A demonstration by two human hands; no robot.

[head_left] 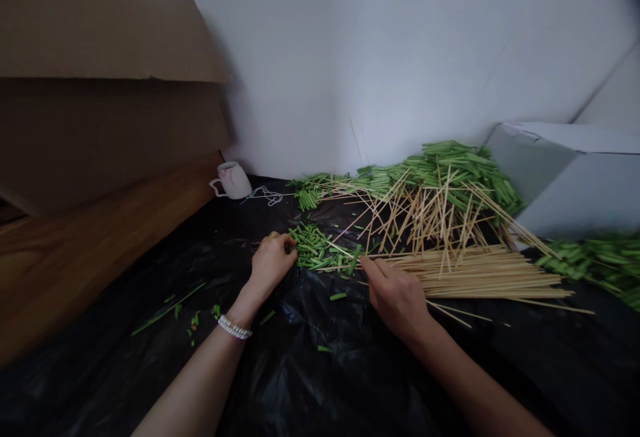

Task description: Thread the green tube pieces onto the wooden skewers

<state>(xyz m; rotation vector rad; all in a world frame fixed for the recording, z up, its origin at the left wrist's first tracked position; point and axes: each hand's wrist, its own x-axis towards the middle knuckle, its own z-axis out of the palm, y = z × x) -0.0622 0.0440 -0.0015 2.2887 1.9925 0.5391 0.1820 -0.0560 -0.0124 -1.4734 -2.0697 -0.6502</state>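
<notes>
My left hand (pixel 271 262), with a bead bracelet on its wrist, is curled with its fingertips pinched on green stem pieces at the left edge of a small pile of cut green stems (pixel 315 250). My right hand (pixel 395 293) is closed in a pinch on a thin bamboo skewer (pixel 345 265) that points left into that pile. Behind the right hand lies a bundle of bare bamboo skewers (pixel 480 273). Further back is a heap of skewers threaded with green stems (pixel 440 177).
Black plastic sheeting (pixel 310 370) covers the work surface, with scattered green scraps (pixel 193 317) at the left. A white mug (pixel 233 180) stands by the wall. A cardboard box (pixel 100 90) sits on a wooden ledge at left; a white box (pixel 575 177) at right; more green stems (pixel 600 260) at the far right.
</notes>
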